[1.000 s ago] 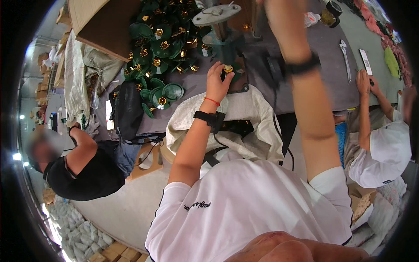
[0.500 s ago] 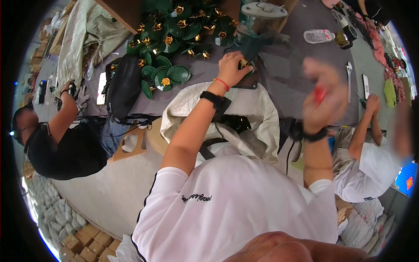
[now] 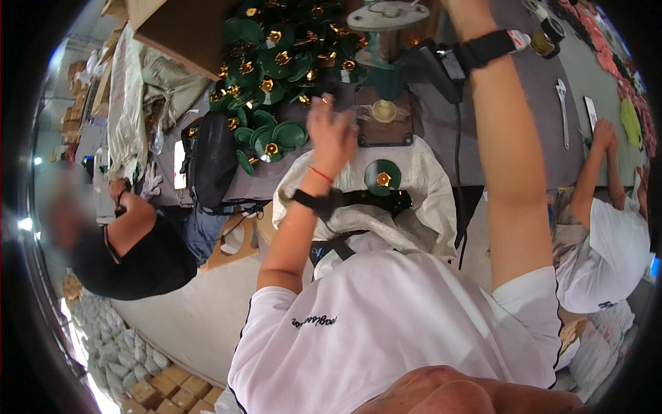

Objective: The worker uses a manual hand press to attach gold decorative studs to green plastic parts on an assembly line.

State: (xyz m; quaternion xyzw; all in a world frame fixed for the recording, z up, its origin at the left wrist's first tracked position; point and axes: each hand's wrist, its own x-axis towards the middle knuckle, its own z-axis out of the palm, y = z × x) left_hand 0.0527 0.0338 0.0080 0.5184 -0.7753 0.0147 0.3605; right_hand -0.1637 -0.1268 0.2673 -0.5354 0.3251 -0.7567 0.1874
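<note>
One green disc (image 3: 383, 170) lay at the white sack's (image 3: 429, 172) mouth | seemed light, stiff, slick; rim grip suited, sparing gold centre (image 3: 383, 180) | left hand (image 3: 332, 138) spread; right hand (image 3: 469, 10) cropped, grip unreadable

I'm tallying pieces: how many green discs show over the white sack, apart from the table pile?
1: a green disc with a gold centre, at the mouth of the white sack. More may be hidden inside.

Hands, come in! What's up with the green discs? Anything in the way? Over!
Left hand open by green disc pile. Right hand mostly out of view. Lone disc over white sack, contact unclear. Metal press between hands.
</note>
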